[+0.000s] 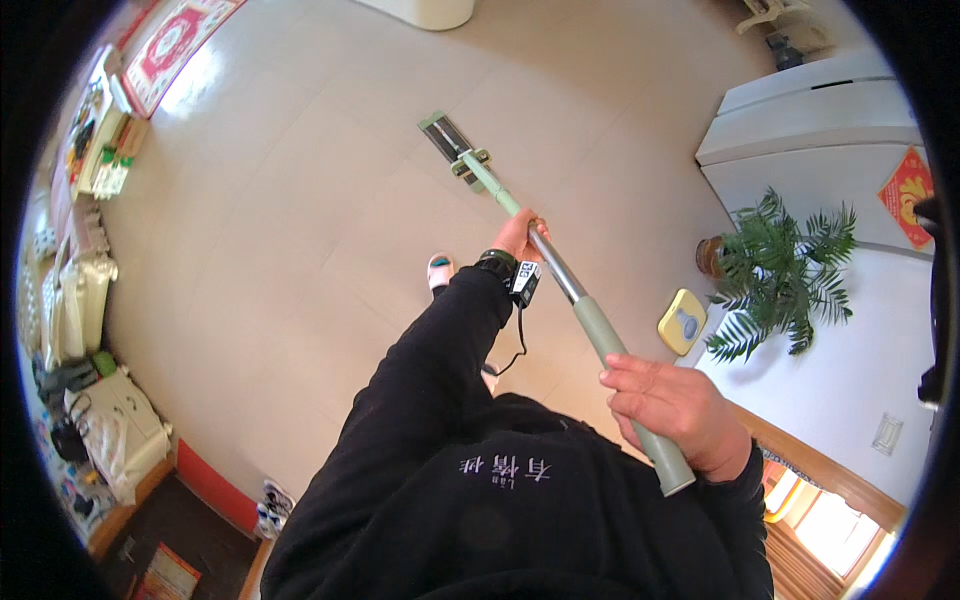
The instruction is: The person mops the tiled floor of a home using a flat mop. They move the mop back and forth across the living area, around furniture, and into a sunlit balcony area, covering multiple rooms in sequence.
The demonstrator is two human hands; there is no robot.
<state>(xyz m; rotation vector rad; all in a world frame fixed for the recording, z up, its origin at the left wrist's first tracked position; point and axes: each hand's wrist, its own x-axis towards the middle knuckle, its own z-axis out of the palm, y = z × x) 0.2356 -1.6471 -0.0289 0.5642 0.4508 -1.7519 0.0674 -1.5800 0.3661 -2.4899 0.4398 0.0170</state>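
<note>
A flat mop (563, 273) with a pale green and silver pole slants across the middle, from the upper centre down to my right side. Its narrow green and dark head (446, 136) is at the floor ahead of me. My left hand (516, 237) reaches forward and grips the pole's upper green section, where it meets the metal part. Close to my body, my right hand (676, 408) is closed around the thick green grip near the pole's end. A small device with a screen (525, 283) and a dark band sit on my left wrist.
Pale tiled floor (300, 220) spreads around me. At right stand a white fridge (810, 135), a potted palm (775, 275) and a yellow scale (682, 321). Cream furniture (120, 430) lines the left, with shoes (272, 508) nearby. A red patterned mat (175, 45) is upper left.
</note>
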